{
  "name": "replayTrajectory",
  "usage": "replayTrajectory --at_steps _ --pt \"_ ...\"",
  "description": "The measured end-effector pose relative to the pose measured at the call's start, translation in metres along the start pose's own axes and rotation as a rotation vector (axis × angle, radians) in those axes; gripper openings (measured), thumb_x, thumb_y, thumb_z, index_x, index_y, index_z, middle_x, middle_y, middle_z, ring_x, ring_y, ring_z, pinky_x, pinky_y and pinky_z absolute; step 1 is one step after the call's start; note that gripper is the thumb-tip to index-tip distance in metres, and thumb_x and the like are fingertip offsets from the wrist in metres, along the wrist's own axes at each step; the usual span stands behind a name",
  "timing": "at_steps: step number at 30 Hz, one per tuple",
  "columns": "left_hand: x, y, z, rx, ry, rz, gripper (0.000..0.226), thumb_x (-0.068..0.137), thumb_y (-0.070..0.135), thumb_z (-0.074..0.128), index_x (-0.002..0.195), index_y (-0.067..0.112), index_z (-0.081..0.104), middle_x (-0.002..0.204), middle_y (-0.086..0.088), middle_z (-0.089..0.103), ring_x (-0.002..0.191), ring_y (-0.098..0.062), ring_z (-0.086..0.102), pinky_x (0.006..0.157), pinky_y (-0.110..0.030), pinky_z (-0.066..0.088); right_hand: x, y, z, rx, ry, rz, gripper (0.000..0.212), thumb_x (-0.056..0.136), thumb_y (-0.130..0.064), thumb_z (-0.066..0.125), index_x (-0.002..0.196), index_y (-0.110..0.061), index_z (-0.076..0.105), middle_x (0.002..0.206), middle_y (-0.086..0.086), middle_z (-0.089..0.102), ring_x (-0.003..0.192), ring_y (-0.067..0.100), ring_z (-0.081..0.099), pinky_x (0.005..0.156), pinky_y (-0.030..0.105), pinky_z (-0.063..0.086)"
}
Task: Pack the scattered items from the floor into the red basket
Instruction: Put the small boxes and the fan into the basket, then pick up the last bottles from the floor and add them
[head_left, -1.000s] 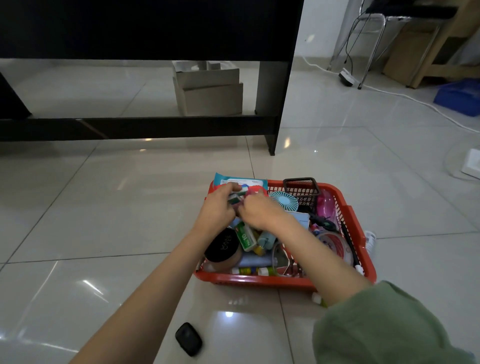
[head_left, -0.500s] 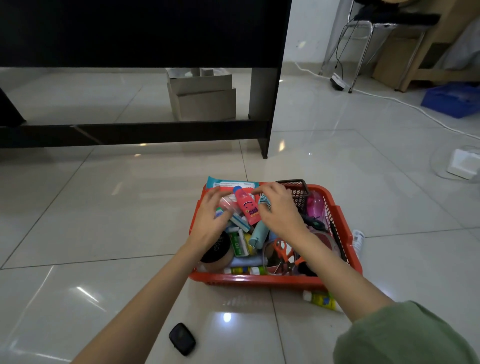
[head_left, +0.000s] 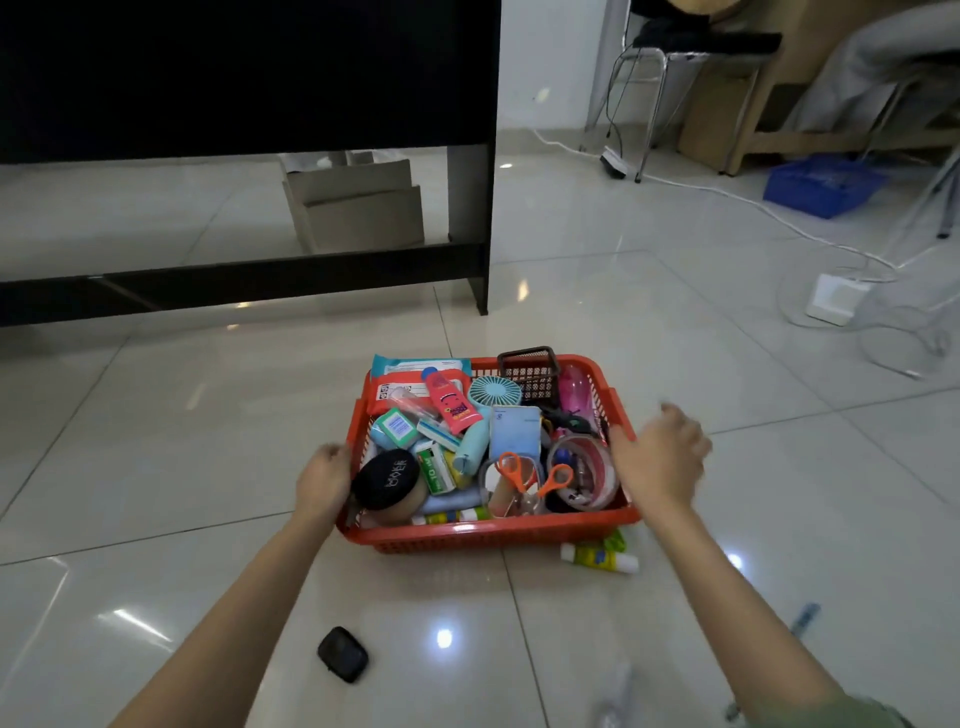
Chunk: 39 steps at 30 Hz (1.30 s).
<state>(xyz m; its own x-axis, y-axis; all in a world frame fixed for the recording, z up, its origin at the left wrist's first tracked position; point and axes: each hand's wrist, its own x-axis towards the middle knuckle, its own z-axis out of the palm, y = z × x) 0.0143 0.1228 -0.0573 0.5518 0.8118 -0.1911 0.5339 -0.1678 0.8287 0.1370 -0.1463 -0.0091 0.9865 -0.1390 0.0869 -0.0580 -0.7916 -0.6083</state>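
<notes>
Right hand (head_left: 655, 457), at the basket's (head_left: 483, 535) three o'clock side, is motion-blurred, so its finger pose cannot be read. Left hand (head_left: 323, 480), at nine o'clock, has its fingertips hidden behind the rim. At five o'clock, the glue stick (head_left: 600, 557) is partly covered by the basket; a blurred clear object (head_left: 613, 696) meets the bottom edge.

You have one red basket (head_left: 488, 535) on the floor and two hands at it: one left hand (head_left: 323, 480), one right hand (head_left: 655, 457). Inside, you can count one pair of orange scissors (head_left: 535, 475), one roll of tape (head_left: 584, 470), one small fan (head_left: 494, 393), one pink tube (head_left: 449, 400) and one black round case (head_left: 385, 478) (the smaller bits are too jumbled to count). Outside it lie one glue stick (head_left: 600, 557), one black pouch (head_left: 343, 653) and one blue pen (head_left: 804, 617).
</notes>
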Motion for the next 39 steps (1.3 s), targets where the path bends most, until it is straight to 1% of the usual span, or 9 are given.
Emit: replayTrajectory --at_steps 4,12,17,22,27,31,33,36,39 --pt "0.004 -0.008 -0.004 -0.118 -0.122 -0.091 0.046 0.099 0.023 0.043 0.057 0.005 0.051 0.065 -0.016 0.054 0.065 -0.027 0.049 0.057 -0.031 0.038 -0.007 0.028 -0.006 -0.146 -0.475 0.208 0.044 0.093 -0.021 0.046 0.129 0.004 0.046 0.131 0.024 0.051 0.120 0.037 0.049 0.096 0.039 0.043" --pt "0.011 -0.034 -0.047 -0.237 -0.069 -0.235 0.033 0.096 0.021 0.049 0.069 0.001 0.052 0.069 -0.017 0.051 0.055 -0.027 0.044 0.052 -0.031 0.036 -0.033 -0.001 0.014 -0.146 -0.572 0.025 0.033 0.091 -0.006 0.039 0.115 0.008 0.057 0.118 0.026 0.062 0.109 0.037 0.061 0.091 0.039 0.049" --pt "0.000 -0.054 -0.088 0.077 0.059 -0.137 0.044 0.100 0.022 0.038 0.107 -0.019 0.055 0.110 -0.037 0.057 0.097 -0.043 0.054 0.079 -0.039 0.039 -0.053 -0.013 0.019 0.241 -0.714 0.053 0.020 0.089 -0.009 0.045 0.077 -0.009 0.061 0.086 0.015 0.061 0.075 0.026 0.062 0.077 0.041 0.056" --pt "-0.020 -0.034 -0.093 0.289 0.166 -0.142 0.061 0.099 0.039 0.030 0.125 -0.014 0.046 0.131 -0.040 0.043 0.124 -0.048 0.040 0.104 -0.046 0.031 -0.041 0.030 0.018 -0.145 -0.633 -0.143 0.040 0.090 -0.009 0.044 0.129 -0.004 0.049 0.131 0.017 0.052 0.122 0.031 0.048 0.101 0.036 0.043" --pt "-0.067 0.014 -0.049 0.368 0.470 0.386 0.038 0.094 0.019 0.043 0.113 -0.013 0.050 0.116 -0.036 0.050 0.113 -0.046 0.043 0.097 -0.050 0.031 -0.064 0.086 0.024 -0.678 -0.807 -0.312 0.041 0.090 -0.015 0.048 0.129 -0.006 0.040 0.134 0.015 0.042 0.124 0.034 0.042 0.097 0.040 0.042" --pt "-0.124 0.032 0.003 0.236 0.076 0.786 0.019 0.090 0.016 0.046 0.090 0.001 0.058 0.088 -0.018 0.061 0.088 -0.032 0.055 0.075 -0.031 0.033 -0.059 0.091 0.013 -0.307 -0.773 -0.147 0.022 0.087 -0.019 0.060 0.101 -0.002 0.058 0.106 0.019 0.060 0.093 0.031 0.062 0.074 0.035 0.052" --pt "-0.149 0.028 0.036 0.188 -0.218 0.594 0.018 0.095 0.022 0.047 0.082 0.010 0.051 0.079 -0.011 0.061 0.079 -0.028 0.057 0.065 -0.029 0.031 -0.055 0.081 0.003 0.080 -0.771 0.015 0.021 0.085 -0.019 0.066 0.074 -0.005 0.056 0.075 0.013 0.057 0.062 0.024 0.059 0.058 0.027 0.052" --pt "-0.181 0.021 0.080 -0.066 -0.693 -0.111 0.030 0.093 0.049 0.040 0.100 0.020 0.046 0.100 -0.014 0.057 0.085 -0.025 0.058 0.065 -0.030 0.049 -0.059 0.062 -0.012 0.341 -0.956 0.020 0.021 0.088 -0.019 0.062 0.069 -0.012 0.057 0.064 0.002 0.054 0.055 0.010 0.059 0.054 0.017 0.054" --pt "-0.189 0.014 0.104 -0.548 -0.764 -0.401 0.019 0.097 0.033 0.041 0.098 0.018 0.051 0.096 -0.006 0.059 0.078 -0.017 0.061 0.057 -0.024 0.054 -0.061 0.053 -0.017 0.241 -1.195 0.023 0.022 0.094 -0.022 0.048 0.078 -0.016 0.063 0.073 0.000 0.064 0.066 0.010 0.064 0.057 0.018 0.054"
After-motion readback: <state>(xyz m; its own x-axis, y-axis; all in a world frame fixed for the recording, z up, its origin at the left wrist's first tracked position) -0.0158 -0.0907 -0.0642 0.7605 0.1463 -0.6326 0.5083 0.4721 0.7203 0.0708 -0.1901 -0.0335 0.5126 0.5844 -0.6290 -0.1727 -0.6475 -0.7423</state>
